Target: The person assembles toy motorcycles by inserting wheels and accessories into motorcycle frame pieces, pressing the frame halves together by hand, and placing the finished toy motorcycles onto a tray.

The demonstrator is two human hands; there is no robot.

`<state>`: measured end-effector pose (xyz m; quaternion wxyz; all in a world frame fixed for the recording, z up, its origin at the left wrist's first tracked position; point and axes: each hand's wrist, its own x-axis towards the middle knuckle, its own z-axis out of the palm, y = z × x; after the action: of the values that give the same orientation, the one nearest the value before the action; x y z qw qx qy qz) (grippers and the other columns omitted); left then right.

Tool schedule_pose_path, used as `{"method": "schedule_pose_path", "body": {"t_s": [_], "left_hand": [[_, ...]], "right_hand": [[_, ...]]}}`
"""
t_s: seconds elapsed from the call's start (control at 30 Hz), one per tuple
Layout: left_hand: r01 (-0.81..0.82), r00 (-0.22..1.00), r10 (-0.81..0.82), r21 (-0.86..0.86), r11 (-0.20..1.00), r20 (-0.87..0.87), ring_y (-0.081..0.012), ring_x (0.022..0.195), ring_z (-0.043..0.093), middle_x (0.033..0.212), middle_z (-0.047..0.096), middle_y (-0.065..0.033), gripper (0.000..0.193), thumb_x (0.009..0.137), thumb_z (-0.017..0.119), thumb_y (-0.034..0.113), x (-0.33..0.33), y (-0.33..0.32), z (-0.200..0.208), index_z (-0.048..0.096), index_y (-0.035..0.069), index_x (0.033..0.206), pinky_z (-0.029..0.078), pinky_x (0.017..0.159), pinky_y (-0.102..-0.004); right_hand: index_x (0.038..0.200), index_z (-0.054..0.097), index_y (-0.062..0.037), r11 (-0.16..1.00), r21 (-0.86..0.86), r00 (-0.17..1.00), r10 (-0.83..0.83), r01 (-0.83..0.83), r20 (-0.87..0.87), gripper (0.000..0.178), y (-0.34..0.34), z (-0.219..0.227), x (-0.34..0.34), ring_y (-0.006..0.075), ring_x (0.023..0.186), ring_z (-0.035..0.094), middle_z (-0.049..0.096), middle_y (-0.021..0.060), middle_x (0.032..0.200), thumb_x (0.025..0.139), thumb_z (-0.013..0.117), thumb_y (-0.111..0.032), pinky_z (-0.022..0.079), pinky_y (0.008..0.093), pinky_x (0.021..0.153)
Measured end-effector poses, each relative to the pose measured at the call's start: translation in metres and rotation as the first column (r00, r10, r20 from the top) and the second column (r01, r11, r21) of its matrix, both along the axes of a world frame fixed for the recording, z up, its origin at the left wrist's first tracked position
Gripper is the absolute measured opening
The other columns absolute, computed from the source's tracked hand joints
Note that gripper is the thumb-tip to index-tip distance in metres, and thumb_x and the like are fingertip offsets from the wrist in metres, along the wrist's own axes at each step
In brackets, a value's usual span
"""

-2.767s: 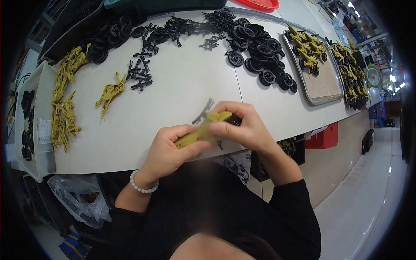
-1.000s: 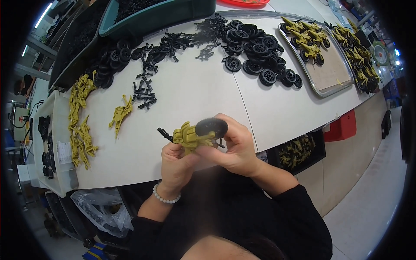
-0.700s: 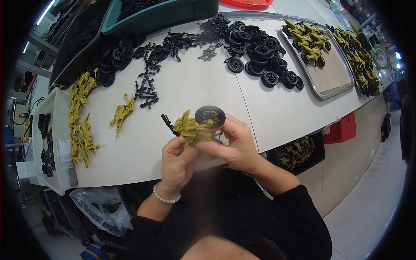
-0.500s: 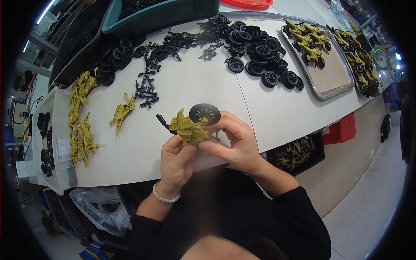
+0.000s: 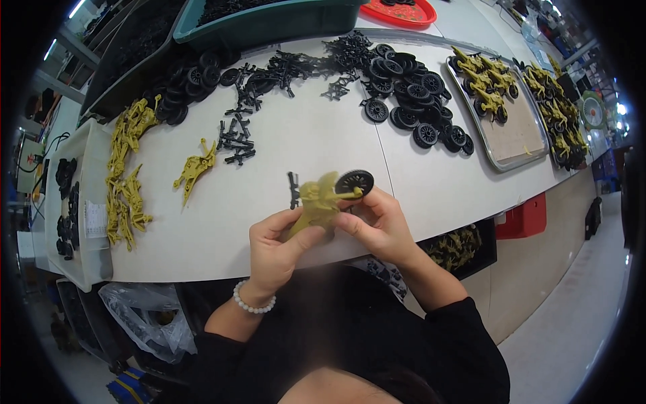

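Above the table's near edge, both hands hold a yellow toy motorcycle frame, slightly blurred. My left hand pinches its lower left part, with a beaded bracelet on the wrist. Fingers and thumb of my right hand grip the right side, next to a black spoked wheel at the end of a yellow fork arm. A short black handlebar piece sticks up at the frame's left. Farther left, a single yellow frame lies on the table near several black handlebar pieces.
Black wheels lie heaped at the far middle. Yellow frames are piled at left beside a white bin. A metal tray at right carries yellow assemblies. A teal bin stands at the back; a red box sits below the edge.
The toy motorcycle frame has turned in my hands and shifted right. Its wheel now sits farther right and the handlebar piece points more upright. The whole view has shifted slightly.
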<state>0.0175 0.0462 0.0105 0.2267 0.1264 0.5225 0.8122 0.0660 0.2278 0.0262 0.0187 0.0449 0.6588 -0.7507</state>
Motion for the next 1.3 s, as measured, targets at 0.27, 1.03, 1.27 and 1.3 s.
{"method": "schedule_pose_path", "body": {"t_s": [0.27, 1.03, 1.27, 1.3], "left_hand": [[-0.035, 0.861, -0.171, -0.390, 0.920, -0.479, -0.0128, 0.073, 0.065, 0.085, 0.071, -0.0109, 0.032, 0.076, 0.075, 0.003, -0.009, -0.004, 0.015, 0.066, -0.004, 0.107, 0.051, 0.065, -0.0252], [0.105, 0.880, -0.257, -0.365, 0.925, -0.400, -0.0183, 0.094, 0.066, 0.103, 0.070, -0.0163, 0.039, 0.082, 0.072, 0.007, -0.005, -0.002, 0.018, 0.060, -0.003, 0.118, 0.050, 0.085, -0.0271], [0.073, 0.913, -0.202, -0.344, 0.936, -0.355, -0.0282, 0.123, 0.050, 0.141, 0.043, -0.0204, 0.082, 0.086, 0.068, 0.034, -0.004, -0.006, 0.015, 0.024, 0.001, 0.146, 0.039, 0.100, -0.0393], [0.011, 0.917, -0.157, -0.372, 0.928, -0.366, -0.0303, 0.123, 0.050, 0.141, 0.042, -0.0204, 0.080, 0.085, 0.069, 0.035, -0.003, -0.011, 0.012, 0.028, 0.001, 0.145, 0.040, 0.099, -0.0402]], "right_hand": [[0.126, 0.055, 0.0009, 0.977, 0.184, 0.926, -0.034, 0.111, -0.375, 0.072, 0.029, 0.012, -0.003, 0.0215, 0.105, 0.059, 0.062, 0.0111, 0.112, 0.066, 0.086, -0.022, 0.046, 0.0333, 0.090], [0.098, 0.067, -0.0002, 0.939, 0.342, 0.964, 0.128, -0.043, -0.231, 0.023, 0.048, 0.028, 0.008, 0.0208, 0.094, 0.063, 0.067, 0.0102, 0.097, 0.076, 0.073, -0.002, 0.047, 0.0329, 0.085], [0.109, 0.062, -0.0014, 0.788, 0.146, 0.767, -0.512, 0.599, -0.386, 0.019, 0.213, 0.047, 0.015, 0.0123, 0.085, 0.064, 0.067, 0.0079, 0.100, 0.091, 0.061, -0.009, 0.051, 0.0245, 0.074], [0.108, 0.062, -0.0006, 0.745, 0.097, 0.720, -0.591, 0.660, -0.364, 0.019, 0.257, 0.043, 0.014, 0.0123, 0.085, 0.064, 0.067, 0.0070, 0.097, 0.092, 0.061, -0.011, 0.051, 0.0238, 0.073]]}}
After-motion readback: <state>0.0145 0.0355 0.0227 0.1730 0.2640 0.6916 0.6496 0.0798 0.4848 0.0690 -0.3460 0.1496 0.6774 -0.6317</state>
